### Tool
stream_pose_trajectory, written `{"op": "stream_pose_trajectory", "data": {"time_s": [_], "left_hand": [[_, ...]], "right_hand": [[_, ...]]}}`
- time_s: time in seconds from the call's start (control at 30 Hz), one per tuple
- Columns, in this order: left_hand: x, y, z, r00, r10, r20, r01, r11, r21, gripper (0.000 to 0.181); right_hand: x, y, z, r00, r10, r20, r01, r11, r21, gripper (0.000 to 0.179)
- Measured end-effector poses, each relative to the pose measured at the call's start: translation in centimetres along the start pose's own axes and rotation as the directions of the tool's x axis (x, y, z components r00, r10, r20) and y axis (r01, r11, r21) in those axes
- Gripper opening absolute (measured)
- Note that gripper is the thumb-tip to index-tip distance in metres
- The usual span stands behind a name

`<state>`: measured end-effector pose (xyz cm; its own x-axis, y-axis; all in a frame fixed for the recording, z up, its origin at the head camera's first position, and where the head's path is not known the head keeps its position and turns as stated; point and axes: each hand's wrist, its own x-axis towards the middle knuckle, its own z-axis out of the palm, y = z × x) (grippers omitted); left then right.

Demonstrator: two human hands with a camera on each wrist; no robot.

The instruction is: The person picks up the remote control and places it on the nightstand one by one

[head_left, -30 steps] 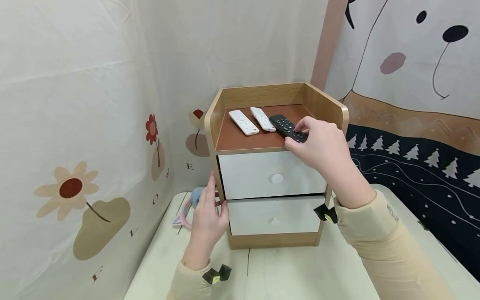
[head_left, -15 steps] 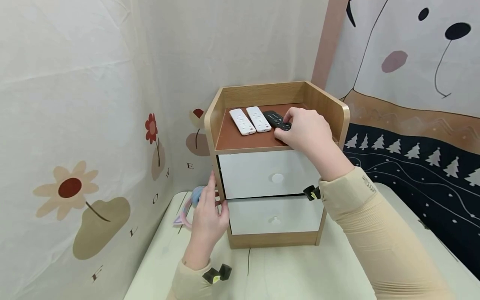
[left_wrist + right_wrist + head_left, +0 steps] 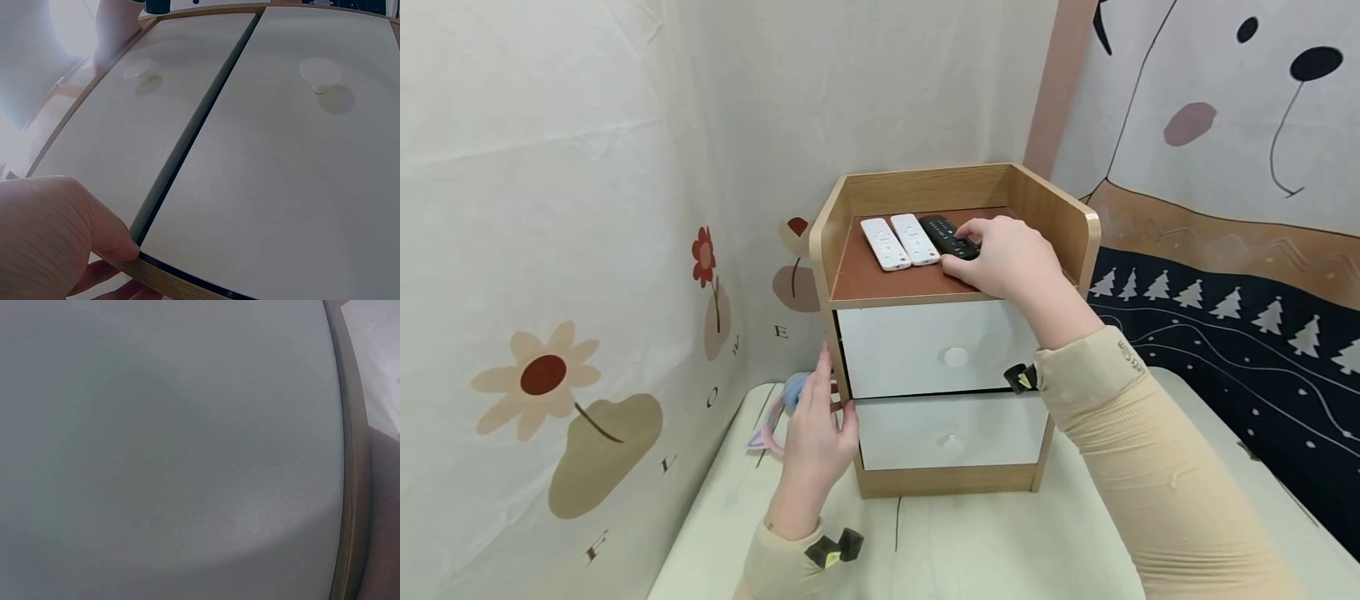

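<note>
A black remote control (image 3: 940, 232) lies on the brown top shelf (image 3: 880, 287) of a small wooden cabinet. My right hand (image 3: 1009, 257) pinches its near end between thumb and fingers. Two white remote controls (image 3: 885, 244) lie side by side just left of it, all slanting the same way. My left hand (image 3: 815, 437) rests on the cabinet's left side with its fingers straight. In the left wrist view the thumb of the left hand (image 3: 50, 234) touches the front edge at the gap between the drawers. Only a drawer front (image 3: 187, 437) and the cabinet edge fill most of the right wrist view.
Two white drawers with round knobs (image 3: 955, 357) face me. Low wooden walls (image 3: 928, 193) rim the shelf at back and sides. A pink and blue ring-shaped item (image 3: 772, 429) lies left of the cabinet on the pale padded surface (image 3: 970, 550). Printed fabric hangs behind.
My right hand has slid the black remote leftward, and the right white remote has shifted and straightened against the left one. The left hand has stayed at the cabinet's side.
</note>
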<state>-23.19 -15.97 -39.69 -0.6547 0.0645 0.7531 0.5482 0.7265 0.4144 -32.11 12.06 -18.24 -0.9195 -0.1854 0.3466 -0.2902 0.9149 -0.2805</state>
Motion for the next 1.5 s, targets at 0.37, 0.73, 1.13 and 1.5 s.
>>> {"op": "stream_pose_trajectory", "data": {"time_s": [0.37,0.73,1.13,1.5], "left_hand": [[-0.1,-0.2,-0.1,1.000,0.013,-0.016,-0.013,1.000,-0.003,0.093],[0.0,0.0,-0.2,1.000,-0.003,-0.005,0.003,1.000,0.005,0.093],[-0.2,-0.1,-0.2,1.000,-0.012,0.005,0.012,1.000,0.005,0.093],[-0.1,0.0,-0.2,1.000,-0.018,-0.003,0.018,1.000,0.009,0.092]], "right_hand": [[0.1,0.1,0.0,0.997,-0.005,0.071,0.003,1.000,0.023,0.066],[0.0,0.1,0.0,0.998,-0.004,0.066,0.003,1.000,0.027,0.065],[-1.2,0.2,0.2,0.998,-0.018,-0.060,0.025,0.993,0.118,0.059],[-3.5,0.9,1.7,0.888,-0.190,-0.419,0.288,0.940,0.182,0.039]]}}
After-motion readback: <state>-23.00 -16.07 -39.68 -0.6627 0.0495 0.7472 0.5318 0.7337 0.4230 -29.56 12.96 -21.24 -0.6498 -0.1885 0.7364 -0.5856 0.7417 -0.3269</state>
